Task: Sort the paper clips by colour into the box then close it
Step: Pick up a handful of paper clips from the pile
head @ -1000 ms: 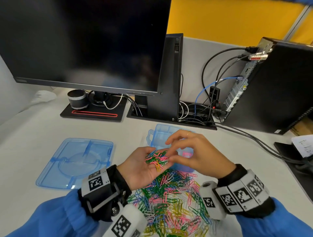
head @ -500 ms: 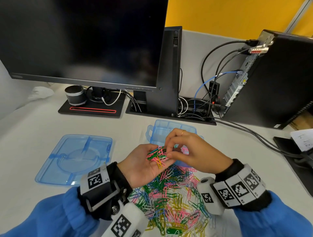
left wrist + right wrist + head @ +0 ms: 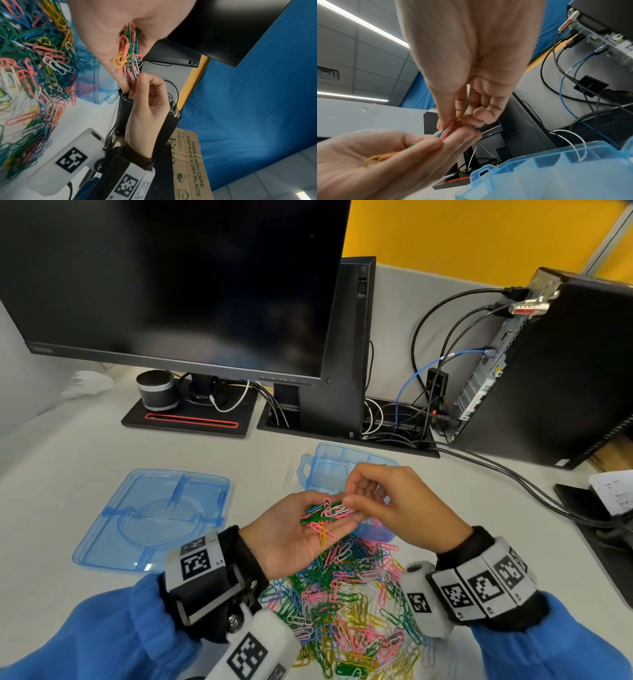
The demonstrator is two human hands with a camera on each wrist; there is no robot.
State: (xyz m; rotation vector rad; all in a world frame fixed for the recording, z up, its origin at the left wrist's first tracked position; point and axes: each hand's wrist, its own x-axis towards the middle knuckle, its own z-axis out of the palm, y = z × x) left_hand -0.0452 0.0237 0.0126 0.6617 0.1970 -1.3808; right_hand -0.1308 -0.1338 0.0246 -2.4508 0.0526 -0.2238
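Over the last second the right hand [image 3: 394,505] has stayed at the handful of mixed coloured wire paper clips [image 3: 325,515] lying in the cupped left hand [image 3: 291,535], and its thumb and forefinger have closed on the far end of that bunch, where white and pink clips stick out past the left fingertips. In my judgement this means one more clip is being teased free of the tangle for sorting, so the task is at an early stage: a large heap of loose clips [image 3: 346,604] lies on the table near its front edge, between the two wrists.

The left hand is palm up with its fingers loosely curled under the bunch, cradling it, not pinching it. The right hand's thumb and forefinger are together on the clip ends; the other fingers [image 3: 481,116] are curled into the palm. Which single clip is pinched cannot be told, since several overlap there.

The translucent blue compartment box [image 3: 329,463] stands open on the table just behind both hands, with a few pink clips visible in a near compartment. Its flat translucent blue lid [image 3: 154,518] lies apart towards the table's left edge, so closing is not yet possible.
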